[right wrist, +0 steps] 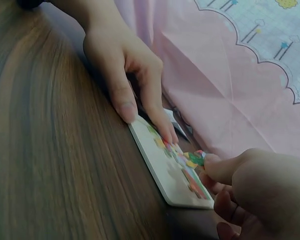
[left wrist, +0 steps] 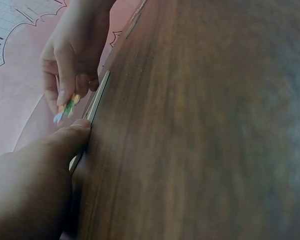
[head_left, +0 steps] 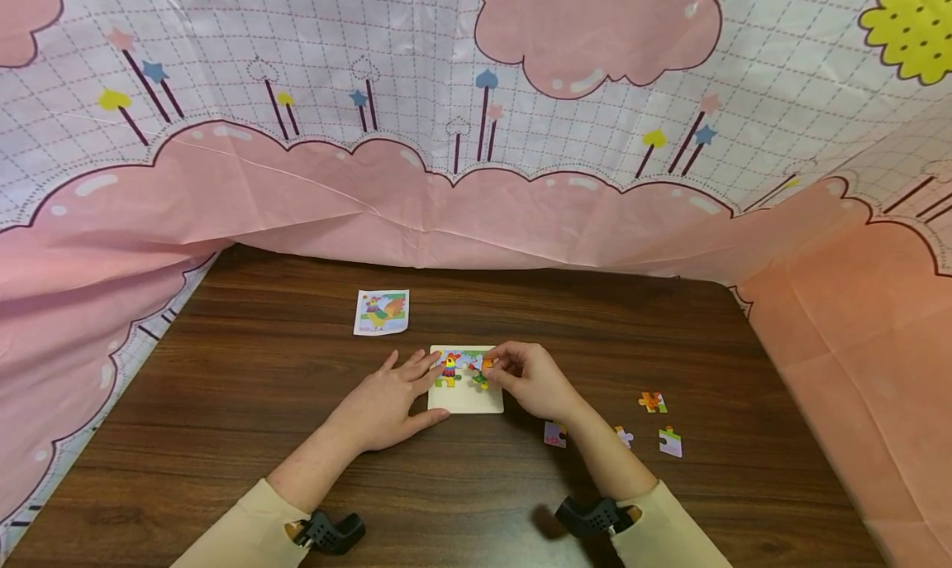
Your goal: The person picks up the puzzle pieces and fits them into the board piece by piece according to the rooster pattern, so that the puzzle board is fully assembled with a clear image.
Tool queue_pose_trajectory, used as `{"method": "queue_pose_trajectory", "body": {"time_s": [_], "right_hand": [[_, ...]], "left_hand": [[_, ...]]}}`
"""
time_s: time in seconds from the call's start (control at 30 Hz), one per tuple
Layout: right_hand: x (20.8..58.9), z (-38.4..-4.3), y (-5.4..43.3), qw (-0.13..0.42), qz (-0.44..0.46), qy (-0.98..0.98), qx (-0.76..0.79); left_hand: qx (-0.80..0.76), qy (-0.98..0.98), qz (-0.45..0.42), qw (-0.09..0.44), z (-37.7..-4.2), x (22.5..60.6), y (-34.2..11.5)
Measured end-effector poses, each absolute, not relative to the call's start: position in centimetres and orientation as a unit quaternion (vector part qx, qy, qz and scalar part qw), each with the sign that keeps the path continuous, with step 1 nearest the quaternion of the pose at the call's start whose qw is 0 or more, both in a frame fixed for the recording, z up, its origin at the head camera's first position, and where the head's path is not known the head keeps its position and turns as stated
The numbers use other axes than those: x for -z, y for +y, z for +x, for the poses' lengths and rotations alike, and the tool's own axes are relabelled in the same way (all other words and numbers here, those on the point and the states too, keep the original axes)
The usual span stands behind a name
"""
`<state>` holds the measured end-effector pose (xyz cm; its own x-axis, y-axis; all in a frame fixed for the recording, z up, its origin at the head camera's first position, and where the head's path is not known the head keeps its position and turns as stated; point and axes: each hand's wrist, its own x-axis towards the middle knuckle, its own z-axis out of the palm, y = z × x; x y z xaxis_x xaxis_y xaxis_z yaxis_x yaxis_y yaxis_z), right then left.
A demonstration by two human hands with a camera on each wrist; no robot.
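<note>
A small pale puzzle board (head_left: 466, 400) lies on the table between both hands. Its upper part carries fitted pieces with a colourful bird's head (head_left: 449, 365) at the left, while the lower part shows bare wood. My left hand (head_left: 387, 404) rests with spread fingers at the board's left side, thumb by the lower edge and fingertips over the upper left. Between thumb and fingers, my right hand (head_left: 537, 382) pinches a green and yellow jigsaw piece (right wrist: 194, 159) over the board's upper right. In the right wrist view that piece is tilted close above the fitted ones.
Several loose jigsaw pieces lie to the right, among them an orange one (head_left: 653, 402), a pale one (head_left: 670, 441) and a lilac one (head_left: 554, 434) near the right forearm. A picture card (head_left: 382, 312) with a bird lies behind the board. A pink printed curtain (head_left: 416, 221) borders the table.
</note>
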<state>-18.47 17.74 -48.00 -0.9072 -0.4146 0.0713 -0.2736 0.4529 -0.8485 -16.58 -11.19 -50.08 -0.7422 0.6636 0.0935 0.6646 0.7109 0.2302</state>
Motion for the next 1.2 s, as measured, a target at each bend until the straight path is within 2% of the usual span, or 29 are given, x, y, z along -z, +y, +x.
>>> {"method": "queue_pose_trajectory", "body": {"time_s": [0.37, 0.77, 1.07, 1.2], "right_hand": [[48.1, -18.6, 15.9, 0.066, -0.199, 0.871, 0.445], [48.8, -18.5, 14.6, 0.030, -0.190, 0.892, 0.410], [48.9, -18.4, 15.3, -0.004, -0.239, 0.901, 0.361], [49.1, -18.5, 15.8, 0.002, -0.265, 0.912, 0.313]], "left_hand": [[0.125, -0.924, -0.361, 0.006, -16.6, 50.0, -11.2], [0.118, -0.924, -0.364, 0.010, -16.7, 50.2, -11.1], [0.113, -0.925, -0.363, -0.001, -16.7, 49.7, -11.0], [0.104, -0.929, -0.356, -0.003, -16.7, 49.3, -11.0]]}}
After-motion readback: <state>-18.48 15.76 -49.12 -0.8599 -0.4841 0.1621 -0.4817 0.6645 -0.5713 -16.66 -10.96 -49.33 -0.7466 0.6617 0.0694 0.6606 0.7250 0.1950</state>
